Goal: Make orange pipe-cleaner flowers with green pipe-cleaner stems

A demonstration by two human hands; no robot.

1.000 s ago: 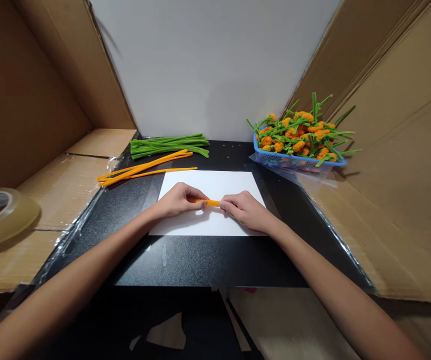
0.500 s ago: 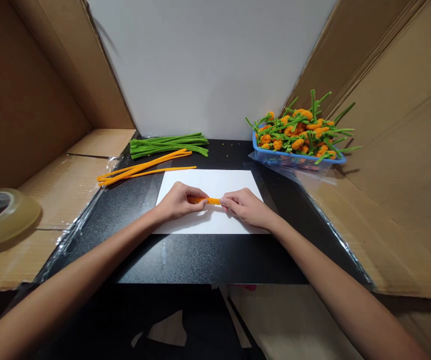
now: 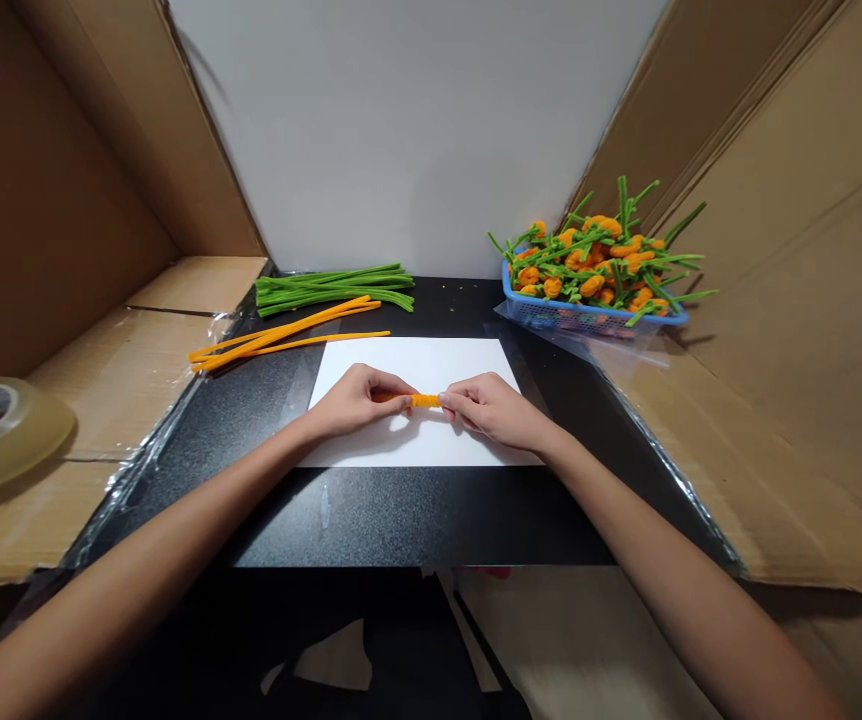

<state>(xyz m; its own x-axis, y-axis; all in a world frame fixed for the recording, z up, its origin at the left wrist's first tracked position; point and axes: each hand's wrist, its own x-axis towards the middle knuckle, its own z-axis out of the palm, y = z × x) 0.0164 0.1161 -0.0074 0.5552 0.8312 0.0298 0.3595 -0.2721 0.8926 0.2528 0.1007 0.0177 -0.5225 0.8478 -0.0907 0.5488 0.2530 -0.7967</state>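
Over a white sheet (image 3: 408, 452) on the black tabletop (image 3: 416, 525), an orange coil (image 3: 426, 401) ran approx. level betw. two hands. L hand (image 3: 360, 400) had thumb + fingers pinched narrow round its L part; R hand (image 3: 489, 408) pinched the R end w/ thumb & fingertips. Orange stems (image 3: 281, 340) lay near the sheet's far L corner, w/ green stems (image 3: 333, 289) just behind. Blue basket (image 3: 596, 315) of orange/green pieces (image 3: 592, 286) stood far R; tape roll (image 3: 37, 440) sat L on cardboard (image 3: 101, 385).
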